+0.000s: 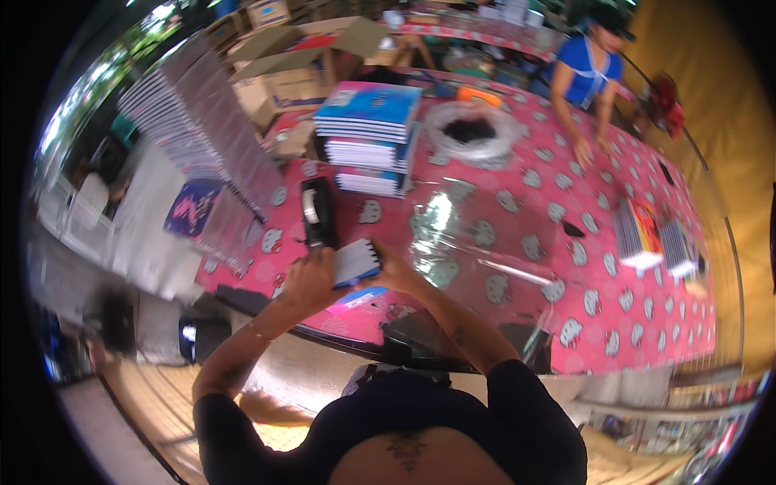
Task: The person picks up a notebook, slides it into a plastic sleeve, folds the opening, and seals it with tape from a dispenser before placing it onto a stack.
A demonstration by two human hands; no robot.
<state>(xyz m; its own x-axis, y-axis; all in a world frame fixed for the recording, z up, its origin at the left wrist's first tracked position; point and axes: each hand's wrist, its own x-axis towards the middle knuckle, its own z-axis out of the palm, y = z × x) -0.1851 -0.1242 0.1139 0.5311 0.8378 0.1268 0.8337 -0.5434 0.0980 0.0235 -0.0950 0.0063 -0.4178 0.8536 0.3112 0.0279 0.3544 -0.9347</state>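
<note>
Notebooks [354, 265], blue-covered, held at the pink table's [610, 327] near edge | left hand [309, 281] grips their left side, right hand [394, 271] their right, I'd guess to keep them square | tape dispenser [319, 214] at their eleven o'clock, seemingly for easy reach | notebook stack [368, 137], twelve | clear plastic sheet [485, 234], three, spread flat

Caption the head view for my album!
Left hand and right hand hold a blue-and-white paper bundle over a pink table, near a tape dispenser.
</note>
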